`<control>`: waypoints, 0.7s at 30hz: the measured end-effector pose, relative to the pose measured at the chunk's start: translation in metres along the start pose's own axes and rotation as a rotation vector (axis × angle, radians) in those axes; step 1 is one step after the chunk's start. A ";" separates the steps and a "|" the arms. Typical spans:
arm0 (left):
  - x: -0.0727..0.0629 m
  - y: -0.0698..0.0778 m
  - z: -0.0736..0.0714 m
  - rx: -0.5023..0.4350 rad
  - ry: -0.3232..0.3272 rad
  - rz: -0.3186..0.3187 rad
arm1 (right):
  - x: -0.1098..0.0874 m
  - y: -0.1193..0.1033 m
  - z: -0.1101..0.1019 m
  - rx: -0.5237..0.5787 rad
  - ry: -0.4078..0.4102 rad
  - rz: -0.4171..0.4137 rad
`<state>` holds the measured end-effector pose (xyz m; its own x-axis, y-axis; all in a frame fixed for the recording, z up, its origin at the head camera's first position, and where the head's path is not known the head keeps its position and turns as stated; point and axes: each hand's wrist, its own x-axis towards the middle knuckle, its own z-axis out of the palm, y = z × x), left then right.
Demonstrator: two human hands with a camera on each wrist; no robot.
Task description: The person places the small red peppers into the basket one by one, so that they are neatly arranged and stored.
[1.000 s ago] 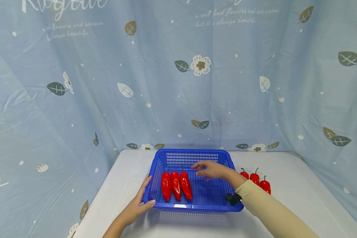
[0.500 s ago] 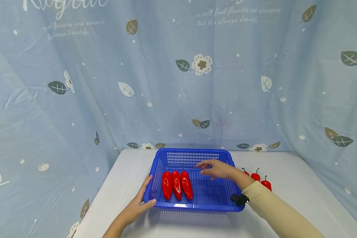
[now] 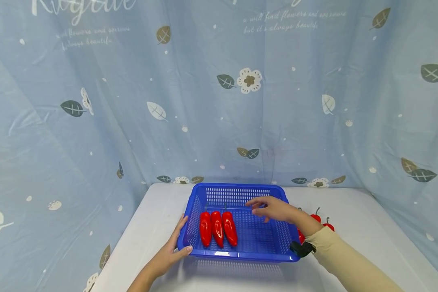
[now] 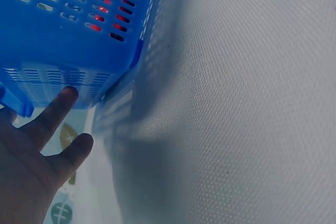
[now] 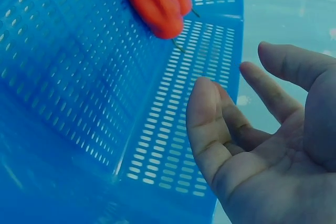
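In the head view, three glossy red peppers point(image 3: 217, 229) lie side by side in the left half of a blue plastic basket point(image 3: 241, 258). My left hand point(image 3: 169, 248) rests at the basket's front left corner, thumb over the rim and fingers along the outer side. The left wrist view shows straight, spread fingers point(image 4: 52, 114) against the slotted wall. Above the basket's right half hovers my right hand point(image 3: 273, 208), fingers loosely bent and holding nothing. In the right wrist view, the peppers point(image 5: 157, 3) appear beyond its fingertips.
More red peppers point(image 3: 328, 225) with dark stems lie on the white table point(image 3: 354, 231) right of the basket, partly hidden by the right forearm. A black strap point(image 3: 302, 248) is on that wrist. Behind the table hangs a blue patterned curtain point(image 3: 190, 134).
My right hand has drifted a little to the right over the basket, its forearm now hiding more of the outside peppers. The left hand and the three peppers in the basket stay put.
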<state>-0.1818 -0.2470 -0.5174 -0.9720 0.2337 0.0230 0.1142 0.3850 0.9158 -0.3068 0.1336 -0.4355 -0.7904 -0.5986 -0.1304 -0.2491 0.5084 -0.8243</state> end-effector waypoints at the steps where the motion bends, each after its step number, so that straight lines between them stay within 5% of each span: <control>1: 0.000 0.000 0.000 0.006 0.002 0.005 | -0.001 0.000 -0.001 0.007 0.002 -0.003; 21: 0.001 -0.004 0.000 0.026 0.014 0.021 | -0.017 0.014 -0.017 0.020 0.051 0.017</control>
<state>-0.1832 -0.2479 -0.5212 -0.9722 0.2293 0.0479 0.1397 0.4033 0.9044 -0.3063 0.1613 -0.4351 -0.8218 -0.5576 -0.1171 -0.2242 0.5054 -0.8332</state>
